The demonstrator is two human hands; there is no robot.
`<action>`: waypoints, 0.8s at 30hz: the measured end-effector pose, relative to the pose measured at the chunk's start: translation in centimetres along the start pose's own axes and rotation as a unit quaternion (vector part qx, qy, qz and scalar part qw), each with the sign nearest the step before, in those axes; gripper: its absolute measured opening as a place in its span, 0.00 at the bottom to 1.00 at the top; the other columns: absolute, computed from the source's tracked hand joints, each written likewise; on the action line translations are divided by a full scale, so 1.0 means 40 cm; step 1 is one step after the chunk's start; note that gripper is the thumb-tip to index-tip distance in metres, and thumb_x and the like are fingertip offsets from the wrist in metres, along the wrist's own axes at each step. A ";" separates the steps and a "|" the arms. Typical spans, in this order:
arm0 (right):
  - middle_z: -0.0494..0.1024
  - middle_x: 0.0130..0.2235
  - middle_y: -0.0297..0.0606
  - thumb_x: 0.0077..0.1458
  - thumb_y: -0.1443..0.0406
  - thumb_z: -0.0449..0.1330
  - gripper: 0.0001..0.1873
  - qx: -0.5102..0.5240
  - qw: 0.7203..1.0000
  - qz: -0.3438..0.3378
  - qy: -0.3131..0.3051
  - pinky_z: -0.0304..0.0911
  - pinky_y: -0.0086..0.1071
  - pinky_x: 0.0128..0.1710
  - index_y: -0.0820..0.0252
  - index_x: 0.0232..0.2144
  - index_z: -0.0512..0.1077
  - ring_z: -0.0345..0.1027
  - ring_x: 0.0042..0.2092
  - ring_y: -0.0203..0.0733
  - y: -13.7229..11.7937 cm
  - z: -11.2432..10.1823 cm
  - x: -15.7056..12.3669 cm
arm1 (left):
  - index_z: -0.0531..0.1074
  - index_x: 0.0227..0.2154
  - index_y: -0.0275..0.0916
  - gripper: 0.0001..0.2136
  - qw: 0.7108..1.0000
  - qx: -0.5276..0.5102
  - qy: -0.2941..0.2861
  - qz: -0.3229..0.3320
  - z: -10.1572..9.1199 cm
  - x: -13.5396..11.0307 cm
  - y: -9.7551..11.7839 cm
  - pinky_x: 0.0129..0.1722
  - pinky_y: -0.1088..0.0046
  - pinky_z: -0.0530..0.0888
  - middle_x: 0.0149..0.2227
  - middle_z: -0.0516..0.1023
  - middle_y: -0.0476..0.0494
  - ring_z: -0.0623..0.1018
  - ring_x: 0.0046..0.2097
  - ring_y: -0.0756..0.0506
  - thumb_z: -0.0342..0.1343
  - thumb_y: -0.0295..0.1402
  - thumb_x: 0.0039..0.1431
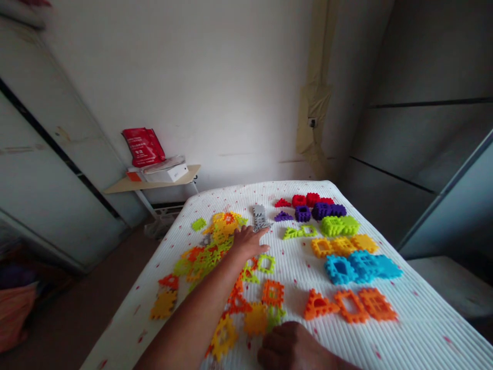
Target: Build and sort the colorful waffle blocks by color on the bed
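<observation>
My left hand [248,242] reaches out over a heap of mixed lime, yellow and orange notched plastic building pieces [208,259]. Its thumb and index finger are apart, and nothing shows between them. Just beyond the fingers lie grey notched pieces [259,215]. My right hand [287,345] is closed in a fist low on the white cover; its palm side is hidden. Close to that fist are a yellow square piece [256,319] and a lime piece [275,317]. An orange square frame [273,293] lies a little farther off.
On the right, pieces stand grouped by colour: red [313,199], purple [322,209], lime [339,225], yellow [344,245], blue [362,266] and orange [350,305]. They rest on a ribbed white cover [423,313]. A small table [119,186] with a red bag [143,147] stands back left.
</observation>
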State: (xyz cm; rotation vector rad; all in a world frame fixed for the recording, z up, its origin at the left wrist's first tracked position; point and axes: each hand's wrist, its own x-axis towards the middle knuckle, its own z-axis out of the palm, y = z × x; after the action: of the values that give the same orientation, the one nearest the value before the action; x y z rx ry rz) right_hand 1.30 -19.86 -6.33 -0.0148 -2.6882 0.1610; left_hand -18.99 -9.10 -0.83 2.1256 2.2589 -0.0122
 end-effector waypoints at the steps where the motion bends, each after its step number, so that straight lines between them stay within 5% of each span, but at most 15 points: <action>1: 0.69 0.24 0.30 0.59 0.66 0.54 0.10 0.001 1.000 -0.002 -0.002 0.48 0.32 0.21 0.59 0.25 0.65 0.59 0.24 0.33 0.002 0.000 0.000 | 0.58 0.57 0.61 0.31 1.000 0.008 -0.003 -0.001 0.004 0.004 0.006 0.48 0.49 0.62 0.48 0.71 0.39 0.67 0.52 0.32 0.51 0.55 0.49; 8: 0.70 0.25 0.30 0.58 0.64 0.56 0.09 0.003 1.000 -0.008 -0.021 0.48 0.32 0.22 0.60 0.26 0.65 0.59 0.26 0.33 0.008 0.003 -0.004 | 0.56 0.58 0.59 0.32 0.999 0.035 -0.001 -0.011 0.024 0.010 0.029 0.49 0.48 0.61 0.48 0.71 0.38 0.66 0.53 0.32 0.45 0.59 0.49; 14: 0.70 0.25 0.30 0.59 0.64 0.55 0.10 0.005 1.000 -0.009 -0.019 0.48 0.31 0.22 0.59 0.26 0.65 0.59 0.25 0.33 0.006 0.007 -0.004 | 0.61 0.56 0.47 0.32 0.999 0.026 0.019 -0.010 0.031 0.001 0.035 0.51 0.47 0.60 0.49 0.71 0.35 0.65 0.54 0.32 0.44 0.58 0.51; 24: 0.69 0.25 0.30 0.60 0.63 0.54 0.11 -0.001 0.999 -0.017 -0.027 0.48 0.30 0.22 0.60 0.26 0.64 0.58 0.26 0.33 0.012 0.006 -0.002 | 0.68 0.49 0.45 0.16 0.998 0.016 0.058 -0.028 0.011 0.012 0.039 0.51 0.57 0.62 0.47 0.71 0.39 0.66 0.52 0.38 0.48 0.38 0.57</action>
State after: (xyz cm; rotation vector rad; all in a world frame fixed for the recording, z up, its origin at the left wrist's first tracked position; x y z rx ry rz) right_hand 1.26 -19.41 -6.62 0.0355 -2.7413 0.1511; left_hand -17.47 -8.57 -1.25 2.1306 2.3971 0.0756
